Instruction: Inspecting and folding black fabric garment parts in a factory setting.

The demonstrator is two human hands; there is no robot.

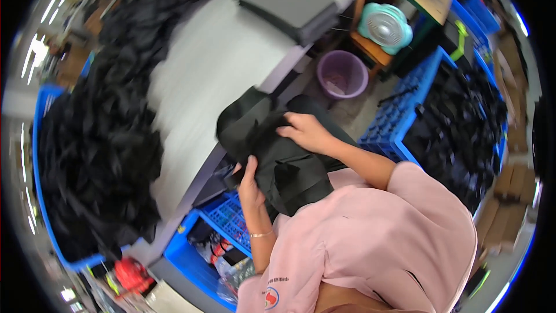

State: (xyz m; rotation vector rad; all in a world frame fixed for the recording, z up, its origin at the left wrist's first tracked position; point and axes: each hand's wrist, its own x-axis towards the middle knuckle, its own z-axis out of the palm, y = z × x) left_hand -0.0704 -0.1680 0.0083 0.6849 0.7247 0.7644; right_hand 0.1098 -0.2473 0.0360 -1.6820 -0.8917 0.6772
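- Holding a black fabric piece (271, 152) between both hands, over the lap, near the edge of a pale table (202, 64); unable to tell whether touching it.
- With the left hand (249, 188), gripping the lower left edge, with thumb laid across the front and other fingers mostly hidden behind.
- With the right hand (307, 133), apparently pinching a fold of the upper part between thumb and forefinger; too blurred to confirm how tightly.
- Judged to be at the step of sorting out the folds by hand, not yet laid flat.
- Judged to call next for a steady left grip and an even pull with the right.
- Noting nearby, at left, a heap of black fabric (104, 150); at right, a blue crate (387, 133) filled with dark pieces (457, 133).
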